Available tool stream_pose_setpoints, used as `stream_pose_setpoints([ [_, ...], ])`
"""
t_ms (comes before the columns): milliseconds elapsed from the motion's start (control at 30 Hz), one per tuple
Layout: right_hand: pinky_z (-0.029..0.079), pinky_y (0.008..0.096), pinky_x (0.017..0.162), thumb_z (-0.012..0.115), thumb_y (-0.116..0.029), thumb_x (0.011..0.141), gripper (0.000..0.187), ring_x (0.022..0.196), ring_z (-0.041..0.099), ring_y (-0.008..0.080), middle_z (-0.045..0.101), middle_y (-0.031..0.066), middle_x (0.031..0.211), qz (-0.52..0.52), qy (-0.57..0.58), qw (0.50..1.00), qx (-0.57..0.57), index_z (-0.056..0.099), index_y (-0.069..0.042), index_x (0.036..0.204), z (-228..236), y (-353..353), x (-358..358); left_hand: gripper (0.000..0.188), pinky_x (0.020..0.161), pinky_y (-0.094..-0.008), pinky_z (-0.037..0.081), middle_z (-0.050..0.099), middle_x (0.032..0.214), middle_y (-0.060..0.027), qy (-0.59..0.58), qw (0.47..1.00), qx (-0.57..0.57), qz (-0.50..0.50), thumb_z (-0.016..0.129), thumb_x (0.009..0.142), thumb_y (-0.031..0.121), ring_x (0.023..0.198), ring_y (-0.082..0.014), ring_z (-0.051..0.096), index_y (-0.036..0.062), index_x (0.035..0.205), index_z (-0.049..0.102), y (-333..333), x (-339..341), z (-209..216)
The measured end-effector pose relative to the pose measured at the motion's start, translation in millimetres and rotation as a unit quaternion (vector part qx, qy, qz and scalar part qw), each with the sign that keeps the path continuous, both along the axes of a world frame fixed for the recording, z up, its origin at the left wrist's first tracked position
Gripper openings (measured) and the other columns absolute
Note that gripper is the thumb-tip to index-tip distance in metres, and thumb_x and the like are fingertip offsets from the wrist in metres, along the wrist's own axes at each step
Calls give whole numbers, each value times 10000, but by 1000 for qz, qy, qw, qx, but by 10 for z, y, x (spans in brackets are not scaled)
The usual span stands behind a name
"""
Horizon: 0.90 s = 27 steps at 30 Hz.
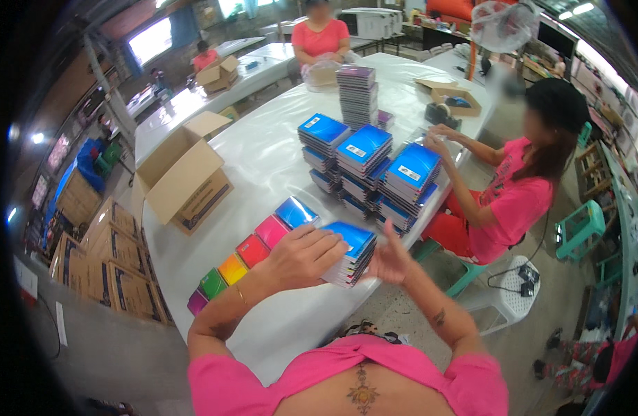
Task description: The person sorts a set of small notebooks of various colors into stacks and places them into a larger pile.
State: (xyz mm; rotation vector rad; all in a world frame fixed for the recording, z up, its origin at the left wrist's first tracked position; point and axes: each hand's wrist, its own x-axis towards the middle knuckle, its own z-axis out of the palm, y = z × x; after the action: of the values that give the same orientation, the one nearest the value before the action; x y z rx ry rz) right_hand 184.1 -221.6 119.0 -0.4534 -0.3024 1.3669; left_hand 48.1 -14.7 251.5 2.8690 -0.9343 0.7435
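A small stack of blue-covered spiral notebooks (352,241) is in front of me at the table's near edge. My left hand (305,255) lies over its left side, fingers bent together against the top cover and edge. Slightly blurred, my right hand (394,261) is at the stack's right side, its thumb raised and apart from the fingers, palm toward the notebooks. Whether the stack rests on the table cannot be told. Left of it, a row of notebooks lies in purple, green (213,283), orange (233,267), red (252,251), pink (272,231) and blue (295,212).
Tall piles of blue notebooks (364,149) stand ahead, with a purple-topped pile (357,78) behind. An open carton (184,173) sits at the table's left; closed cartons (114,256) are stacked below. A co-worker (516,180) sits at the right, near a tape dispenser (440,114). Another person (320,41) is across the table.
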Motion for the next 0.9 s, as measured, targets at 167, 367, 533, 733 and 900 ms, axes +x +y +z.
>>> stream_pose_setpoints([
  [167, 567, 460, 871, 573, -490, 933, 556, 1008, 681, 249, 670, 129, 1162, -129, -307, 933, -137, 528, -59, 1281, 1537, 397, 721, 456, 982, -431, 427, 662, 1228, -84, -320, 944, 66, 33, 746, 797, 149, 1130, -223, 646, 131, 1203, 538, 345, 421, 155],
  [367, 526, 441, 901, 621, -348, 893, 280, 847, 673, 237, 699, 100, 871, -135, -392, 898, -148, 608, -86, 991, 1907, 1213, 2034, 543, 1064, -500, 387, 582, 1336, -102, -313, 920, 31, 235, 689, 777, 71, 1288, -282, 520, 119, 1303, 565, 726, 1299, 237],
  [533, 508, 416, 873, 677, -347, 842, 296, 846, 652, 217, 662, 82, 854, -110, -371, 908, -161, 596, -97, 978, 1747, 1790, 2709, 459, 1025, -478, 424, 581, 1324, -93, -313, 910, 14, 273, 628, 837, 60, 1286, -275, 518, 123, 1287, 564, 1093, 1906, 16],
  [733, 367, 298, 753, 704, -429, 757, 343, 716, 489, 154, 565, 6, 801, -147, -436, 845, -272, 609, -152, 936, 1130, 2168, 3296, 520, 1080, -492, 381, 561, 1369, -85, -201, 932, -9, 303, 649, 813, 79, 1321, -291, 498, 126, 1322, 554, 1293, 2221, -347],
  [900, 485, 414, 840, 688, -530, 837, 663, 951, 639, 294, 671, 187, 1090, -234, -702, 609, -287, 650, 62, 1134, 1270, 1703, 3853, 746, 1155, -501, 285, 386, 1532, -152, -174, 933, -17, 315, 656, 828, 117, 1438, -314, 338, 115, 1508, 350, 964, 2425, -380],
])
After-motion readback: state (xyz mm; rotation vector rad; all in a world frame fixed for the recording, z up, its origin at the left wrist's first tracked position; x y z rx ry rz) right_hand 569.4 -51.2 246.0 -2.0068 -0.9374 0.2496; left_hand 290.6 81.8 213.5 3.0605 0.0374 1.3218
